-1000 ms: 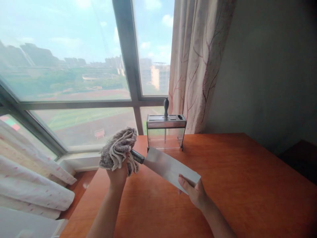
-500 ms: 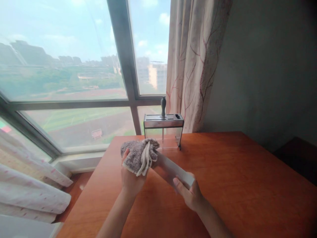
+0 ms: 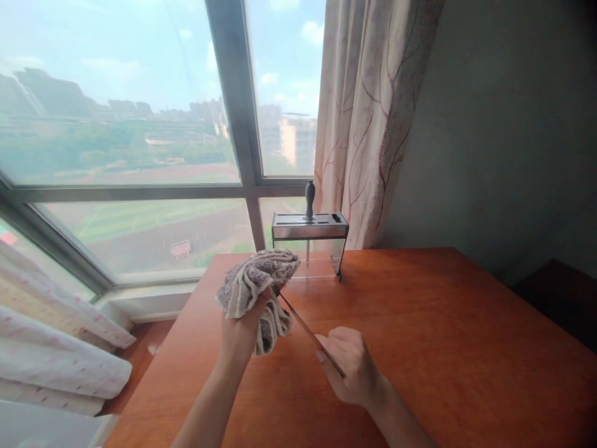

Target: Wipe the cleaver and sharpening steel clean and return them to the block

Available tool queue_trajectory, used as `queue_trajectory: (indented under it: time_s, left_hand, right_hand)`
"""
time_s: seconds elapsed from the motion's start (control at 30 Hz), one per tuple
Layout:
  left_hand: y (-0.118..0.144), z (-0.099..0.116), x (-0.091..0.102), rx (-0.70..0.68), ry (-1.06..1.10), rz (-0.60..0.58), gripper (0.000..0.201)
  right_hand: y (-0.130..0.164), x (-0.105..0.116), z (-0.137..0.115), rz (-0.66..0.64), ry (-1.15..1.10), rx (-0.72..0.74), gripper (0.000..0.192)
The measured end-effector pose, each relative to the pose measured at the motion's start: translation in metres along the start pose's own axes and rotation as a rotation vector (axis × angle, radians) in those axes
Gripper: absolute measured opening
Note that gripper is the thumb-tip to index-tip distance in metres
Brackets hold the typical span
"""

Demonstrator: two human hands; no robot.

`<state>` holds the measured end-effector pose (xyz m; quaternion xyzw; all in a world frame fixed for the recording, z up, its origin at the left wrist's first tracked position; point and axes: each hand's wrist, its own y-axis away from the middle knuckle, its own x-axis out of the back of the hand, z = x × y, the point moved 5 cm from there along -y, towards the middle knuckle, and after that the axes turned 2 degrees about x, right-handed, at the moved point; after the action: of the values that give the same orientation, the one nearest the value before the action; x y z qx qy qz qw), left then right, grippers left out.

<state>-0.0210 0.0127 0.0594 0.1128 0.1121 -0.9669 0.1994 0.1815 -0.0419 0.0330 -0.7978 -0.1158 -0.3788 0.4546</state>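
Observation:
My left hand is closed round a bunched grey-brown towel with pale edges. A broad-bladed kitchen knife slants between my hands, turned nearly edge-on, so it shows as a thin line. Its far end, with a small dark part, meets the towel, and whatever lies inside the cloth is hidden. My right hand grips the near end of the knife, thumb on the near side and fingers folded over the far side. Both hands are above the table.
Beyond the towel, a clear-sided knife block with a metal top stands on the brown wooden table. A dark-handled rod sits upright in it. Windows and a patterned curtain are behind; another curtain hangs at left.
The knife has turned from showing its broad grey face to nearly edge-on. My left hand and the towel have rotated, and a fold of towel now hangs below. My right hand has rolled over.

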Motion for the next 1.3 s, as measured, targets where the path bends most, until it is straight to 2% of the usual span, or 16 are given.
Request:
queue_trajectory:
  time_s: [0.1, 0.2, 0.3, 0.43, 0.53, 0.6, 0.73, 0.83, 0.93, 1.07, 1.17, 1.3]
  left_hand:
    - [-0.002, 0.002, -0.002, -0.091, -0.232, -0.061, 0.036]
    - [-0.004, 0.003, -0.004, -0.096, -0.270, -0.103, 0.035]
    - [-0.008, -0.001, -0.001, 0.098, -0.091, -0.123, 0.035]
    - [-0.007, -0.002, 0.002, 0.380, 0.251, -0.073, 0.032]
    - [-0.005, -0.001, 0.005, 0.476, 0.414, 0.010, 0.024]
    - [-0.008, 0.001, 0.009, 0.450, 0.524, 0.092, 0.021]
    - [-0.019, 0.005, 0.027, 0.317, 0.695, 0.247, 0.018]
    - [-0.027, 0.003, 0.039, 0.249, 0.669, 0.265, 0.020]
    - [-0.031, -0.001, 0.043, 0.211, 0.587, 0.203, 0.025]
    - [-0.027, 0.000, 0.040, 0.204, 0.574, 0.178, 0.024]
    - [-0.020, 0.005, 0.031, 0.217, 0.626, 0.185, 0.027]
    - [-0.010, 0.001, 0.012, 0.310, 0.675, 0.090, 0.029]
  right_hand:
    - [0.001, 0.000, 0.000, 0.033, 0.001, 0.001, 0.020]
    - [0.001, -0.003, 0.001, 0.020, 0.017, 0.005, 0.021]
    - [0.000, -0.007, 0.000, 0.008, 0.066, 0.023, 0.020]
    - [0.000, -0.010, 0.001, -0.001, 0.066, 0.017, 0.020]
    - [0.001, -0.010, 0.007, 0.031, -0.015, -0.047, 0.025]
    - [0.005, -0.007, 0.014, 0.102, -0.123, -0.160, 0.031]
    - [0.017, -0.005, 0.033, 0.269, -0.477, -0.557, 0.036]
    - [0.025, -0.004, 0.038, 0.452, -0.693, -0.771, 0.036]
    - [0.026, -0.002, 0.041, 0.601, -0.802, -0.832, 0.038]
    - [0.026, -0.001, 0.045, 0.677, -0.896, -0.849, 0.037]
    - [0.022, -0.004, 0.042, 0.592, -0.960, -0.850, 0.037]
    - [0.012, -0.017, 0.025, 0.291, -1.033, -0.820, 0.042]
